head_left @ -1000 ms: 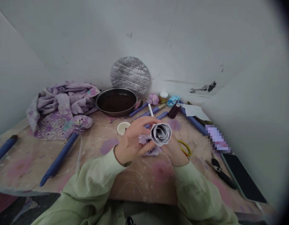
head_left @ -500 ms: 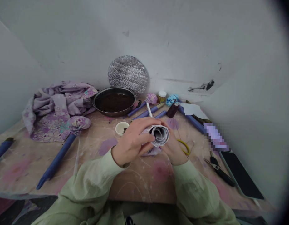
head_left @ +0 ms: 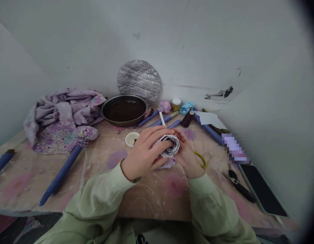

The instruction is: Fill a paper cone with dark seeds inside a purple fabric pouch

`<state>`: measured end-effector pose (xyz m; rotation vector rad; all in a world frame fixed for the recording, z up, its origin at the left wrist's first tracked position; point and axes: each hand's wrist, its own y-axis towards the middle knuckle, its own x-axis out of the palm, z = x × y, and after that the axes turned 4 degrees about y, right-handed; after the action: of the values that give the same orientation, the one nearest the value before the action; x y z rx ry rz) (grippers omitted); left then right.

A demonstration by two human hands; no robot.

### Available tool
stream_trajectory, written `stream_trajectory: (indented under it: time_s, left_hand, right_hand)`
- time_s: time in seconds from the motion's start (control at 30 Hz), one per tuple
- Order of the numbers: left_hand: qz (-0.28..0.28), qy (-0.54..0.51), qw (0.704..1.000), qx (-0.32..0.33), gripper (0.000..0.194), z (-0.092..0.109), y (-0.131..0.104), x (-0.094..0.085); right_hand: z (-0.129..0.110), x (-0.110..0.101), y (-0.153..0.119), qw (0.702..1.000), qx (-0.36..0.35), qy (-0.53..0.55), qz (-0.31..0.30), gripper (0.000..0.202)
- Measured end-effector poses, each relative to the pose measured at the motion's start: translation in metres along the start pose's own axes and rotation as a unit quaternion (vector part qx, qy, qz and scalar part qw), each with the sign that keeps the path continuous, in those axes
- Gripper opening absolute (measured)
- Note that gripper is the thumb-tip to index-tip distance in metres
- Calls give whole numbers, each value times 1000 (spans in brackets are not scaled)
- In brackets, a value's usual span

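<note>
Working above a floral table cover (head_left: 157,200); grasping with left hand (head_left: 139,156) and right hand (head_left: 189,159) alike a layered whitish roll (head_left: 175,150) between them; aiming its open end and long axis toward the head; hooking left thumb (head_left: 163,147) inside the hollow.

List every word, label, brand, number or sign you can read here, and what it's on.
None can be read.
Pen: tiny dark marks, too small.
Shirt front: dark print, perhaps lettering, cut off by the picture's edge.
Pixelated patch: nothing legible.
</note>
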<state>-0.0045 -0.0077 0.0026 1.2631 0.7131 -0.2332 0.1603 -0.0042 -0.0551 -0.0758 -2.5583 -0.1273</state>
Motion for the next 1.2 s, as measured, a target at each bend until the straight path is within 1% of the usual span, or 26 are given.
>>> stream_trajectory:
  time_s: [0.13, 0.3, 0.37, 0.47, 0.53, 0.57, 0.6, 0.63, 0.67, 0.73, 0.77, 0.8, 0.83, 0.87, 0.93, 0.97, 1.03, 1.07, 1.1, 1.2]
  left_hand:
    - [13, 46, 999, -25, 24, 3, 0, -2]
    - [36, 104, 991, -74, 9, 4, -2, -1]
    - [44, 103, 989, -99, 7, 3, -2, 0]
    - [45, 48, 990, -124, 7, -3, -2, 0]
    - [51, -22, 986, -155, 8, -8, -1, 0]
    - [57, -74, 979, -184, 9, -11, -1, 0]
    - [65, -140, 963, -220, 10, -14, 0, -1]
    - [77, -217, 938, -260, 13, -17, 0, -1]
    - [88, -299, 902, -297, 17, -19, 0, -1]
    - [110, -449, 817, -345, 26, -22, 1, -2]
    - [118, -504, 778, -357, 28, -24, 1, -3]
    - [122, -542, 747, -365, 29, -25, 1, -4]
    - [122, -567, 726, -370, 28, -26, 1, -5]
    - [117, -583, 712, -373, 27, -27, 1, -5]
    - [103, -599, 699, -377, 27, -29, 1, -6]
    - [96, -604, 694, -380, 28, -30, 1, -6]
    - [94, -609, 686, -386, 31, -31, 0, -5]
    - [95, -611, 684, -388, 32, -32, -1, -4]
    - [97, -613, 682, -386, 33, -32, -1, -3]
    - [95, -617, 686, -372, 34, -33, -3, -1]
  right_hand:
    - [-2, -2, 0, 999, -18, 33, 18, 25]
    - [-7, -4, 1, 995, -77, 16, 58, 23]
    - [-9, -4, 0, 991, -105, -7, 78, 21]
    - [-14, -1, -5, 984, -139, -47, 98, 19]
    - [-19, 1, -9, 980, -161, -71, 98, 20]
    - [-22, 1, -10, 977, -171, -82, 96, 21]
    - [-26, 1, -12, 975, -179, -94, 93, 21]
    - [-31, -1, -13, 973, -184, -108, 90, 21]
    - [-37, -5, -14, 970, -184, -131, 87, 20]
    - [-47, -20, -15, 959, -163, -216, 79, 17]
    - [-51, -30, -16, 944, -147, -286, 72, 17]
    - [-53, -43, -17, 920, -122, -368, 58, 18]
    - [-54, -57, -18, 884, -89, -457, 36, 21]
    - [-53, -71, -21, 833, -50, -550, 9, 23]
    - [-46, -101, -28, 707, 23, -705, -50, 23]
    - [-41, -114, -32, 686, 37, -725, -54, 22]
    - [-30, -137, -41, 668, 44, -741, -51, 21]
    - [-24, -146, -45, 662, 41, -747, -46, 17]
    - [-19, -153, -48, 656, 36, -753, -36, 14]
    - [-8, -166, -53, 642, 23, -766, -8, 23]
